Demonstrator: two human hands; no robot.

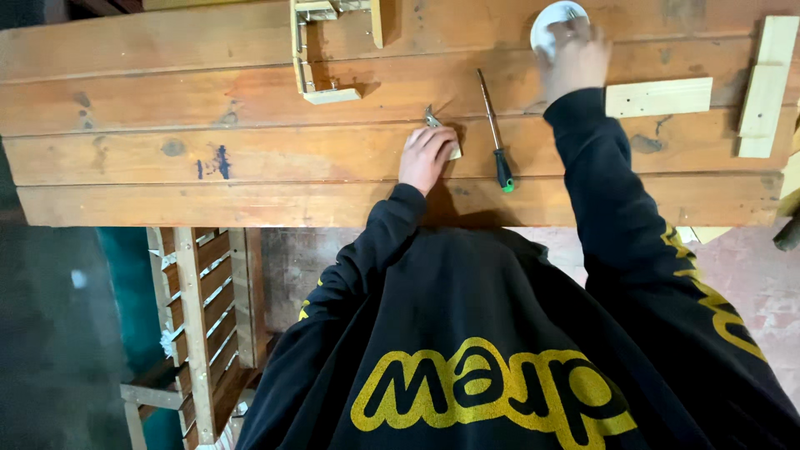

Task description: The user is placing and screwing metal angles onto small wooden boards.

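Planks of reddish-brown varnished wood make up the bench (250,158) under my arms. My left hand (425,157) rests near the front edge, fingers (435,142) curled down over a small pale wooden block (455,152) whose end shows at my knuckles; a little metal piece (432,118) sticks out just beyond the fingertips, and I cannot tell whether it touches the block. My right hand (575,58) reaches far across the bench, fingers (573,35) closed over the top of a round white container (546,29), gripping it from above.

Between the two hands lies a long screwdriver with a steel shaft and a black-and-green handle (495,133), handle toward me, just beside my left hand but apart from it. To the right of my right sleeve lies a short pale wooden strip (658,97), and further right a longer pale wooden slat (767,83) lies almost at right angles to it. At the far edge, left of centre, sits a small pale wooden frame (321,50). Below the bench, on the left, a slatted wooden rack (204,325) stands on the floor.
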